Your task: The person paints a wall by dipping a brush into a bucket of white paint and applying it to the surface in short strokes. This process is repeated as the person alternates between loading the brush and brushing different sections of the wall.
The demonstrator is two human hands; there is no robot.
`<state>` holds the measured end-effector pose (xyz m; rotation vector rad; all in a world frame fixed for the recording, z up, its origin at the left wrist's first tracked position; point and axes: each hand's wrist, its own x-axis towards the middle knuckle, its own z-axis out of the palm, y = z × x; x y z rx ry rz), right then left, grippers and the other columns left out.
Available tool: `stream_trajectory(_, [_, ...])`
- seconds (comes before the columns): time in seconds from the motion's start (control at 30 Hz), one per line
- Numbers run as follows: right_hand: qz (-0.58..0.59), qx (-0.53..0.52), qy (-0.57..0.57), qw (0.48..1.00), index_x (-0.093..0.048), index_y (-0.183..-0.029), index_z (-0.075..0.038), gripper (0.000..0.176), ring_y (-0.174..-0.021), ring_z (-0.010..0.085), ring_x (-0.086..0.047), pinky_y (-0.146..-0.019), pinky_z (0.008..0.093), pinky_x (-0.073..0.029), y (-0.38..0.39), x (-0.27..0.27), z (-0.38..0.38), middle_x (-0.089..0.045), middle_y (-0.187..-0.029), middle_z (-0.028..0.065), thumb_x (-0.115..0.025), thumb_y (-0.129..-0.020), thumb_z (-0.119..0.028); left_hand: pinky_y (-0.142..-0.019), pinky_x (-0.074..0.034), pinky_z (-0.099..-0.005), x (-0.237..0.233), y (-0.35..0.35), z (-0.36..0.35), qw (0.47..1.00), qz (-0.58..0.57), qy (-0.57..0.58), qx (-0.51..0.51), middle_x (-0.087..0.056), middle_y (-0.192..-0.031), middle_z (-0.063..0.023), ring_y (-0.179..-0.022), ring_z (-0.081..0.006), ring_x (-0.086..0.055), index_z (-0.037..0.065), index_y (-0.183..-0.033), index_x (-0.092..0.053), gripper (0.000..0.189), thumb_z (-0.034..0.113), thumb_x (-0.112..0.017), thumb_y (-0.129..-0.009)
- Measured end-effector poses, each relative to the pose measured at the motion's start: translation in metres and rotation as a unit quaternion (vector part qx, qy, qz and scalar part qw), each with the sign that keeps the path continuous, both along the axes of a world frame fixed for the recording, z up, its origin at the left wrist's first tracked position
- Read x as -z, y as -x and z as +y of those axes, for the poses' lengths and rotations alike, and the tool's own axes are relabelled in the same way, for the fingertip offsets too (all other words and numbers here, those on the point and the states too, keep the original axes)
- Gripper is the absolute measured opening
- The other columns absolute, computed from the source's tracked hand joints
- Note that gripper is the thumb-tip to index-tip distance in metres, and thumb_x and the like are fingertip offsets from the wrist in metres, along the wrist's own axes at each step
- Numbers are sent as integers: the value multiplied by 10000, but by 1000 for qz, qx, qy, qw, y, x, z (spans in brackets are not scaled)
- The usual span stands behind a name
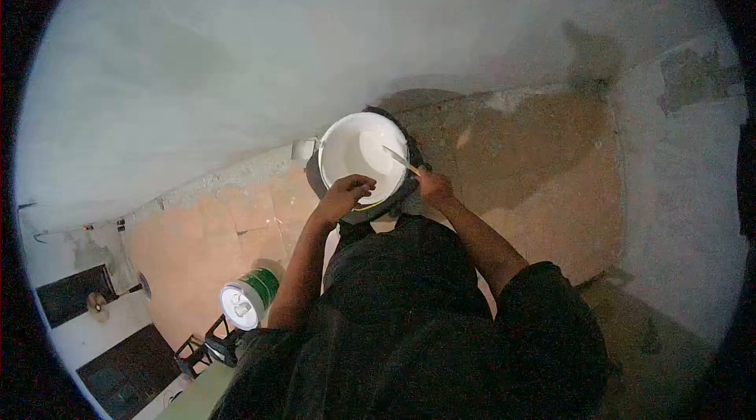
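A white bucket (324, 158) stands in front of me, inside a dark round rim or ring, with white material inside. My right hand (435, 187), at its right side, is closed round the yellowish handle of a putty knife (402, 160). The pale, narrow blade points up and left over the bucket's opening. On the near left edge lies my left hand (345, 198), fingers curled together over the rim and toward the inside. A yellow strip of the bucket's near edge shows beside those fingers.
A pale grey wall (236, 50) rises just beyond the bucket, and another wall (685, 176) stands on the right. Orange-brown floor (535, 160) lies between them. At lower left are a green and white pail (258, 291), black stools (220, 340) and a fan (98, 306).
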<state>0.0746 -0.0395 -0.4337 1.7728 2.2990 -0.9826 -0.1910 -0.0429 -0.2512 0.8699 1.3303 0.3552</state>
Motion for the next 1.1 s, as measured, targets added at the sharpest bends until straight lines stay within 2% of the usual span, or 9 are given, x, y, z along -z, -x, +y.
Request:
stream_trajectory(0.07, [69,38,-64,995,-518,-1071,-24,274,-661,376,-638,-565,495,-466,-1,2,-6,-614,-702,194,-501,-965,-276,-873,-521,-366,4,2,0,1000,-4,-11,6,-665,-1128,-114,-1055,-218,-623,22,-1188,-621,319,242,-522,-979])
stream_trajectory(0.27, [49,17,-57,997,-492,-990,-37,212,-657,386,-625,-569,498,-453,-8,16,-8,-588,-674,181,-526,-957,-244,-812,-500,-343,-1,-2,7,1000,0,18,0,-667,-1104,-65,-1024,-176,-610,36,-1149,-642,272,195,-558,-945])
stream_trajectory(0.43, [30,25,-37,999,-492,-995,-45,212,-679,400,-621,-593,511,-454,-7,7,-10,-593,-695,193,-515,-962,-253,-828,-476,-308,6,0,5,1000,-20,4,3,-670,-1072,-65,-992,-178,-610,35,-1144,-645,283,207,-570,-933])
stream_trajectory(0.67, [33,55,-18,998,-519,-1027,-35,205,-718,405,-629,-635,527,-470,-3,-15,-9,-619,-758,199,-498,-968,-230,-854,-487,-327,6,-1,4,999,-39,11,-3,-667,-1071,-91,-1001,-189,-615,23,-1151,-637,273,185,-542,-953])
stream_trajectory(0.8, [65,94,-28,993,-532,-1023,-32,222,-773,407,-633,-672,518,-476,-1,5,-10,-628,-824,210,-516,-959,-244,-879,-492,-346,8,-1,8,1000,-24,18,0,-664,-1093,-107,-1025,-200,-614,21,-1157,-635,281,184,-546,-947])
stream_trajectory(0.87, [51,107,52,992,-543,-1018,-28,249,-837,392,-631,-717,500,-478,1,2,-5,-628,-882,205,-528,-953,-269,-880,-492,-346,9,0,8,999,-27,18,-4,-664,-1100,-109,-1029,-202,-613,22,-1161,-635,287,186,-552,-940])
stream_trajectory(1.0, [86,121,62,987,-545,-1023,-21,260,-851,377,-621,-727,478,-472,2,-4,-5,-618,-887,195,-537,-947,-269,-863,-487,-329,10,-1,5,1000,-7,14,11,-667,-1104,-102,-1019,-196,-611,25,-1181,-632,313,180,-553,-921])
stream_trajectory(1.07, [142,138,61,978,-544,-1021,-16,256,-784,356,-606,-697,458,-463,3,-7,-6,-600,-840,191,-537,-944,-260,-853,-484,-320,14,-2,3,1000,-9,9,12,-669,-1101,-95,-1012,-190,-610,27,-1187,-632,319,175,-548,-916])
stream_trajectory(1.1, [184,150,83,968,-548,-983,-14,257,-723,300,-581,-667,427,-451,3,-9,-3,-563,-784,168,-548,-937,-267,-843,-485,-317,12,-3,5,1000,-7,13,17,-670,-1099,-92,-1009,-184,-609,29,-1186,-633,319,172,-543,-915])
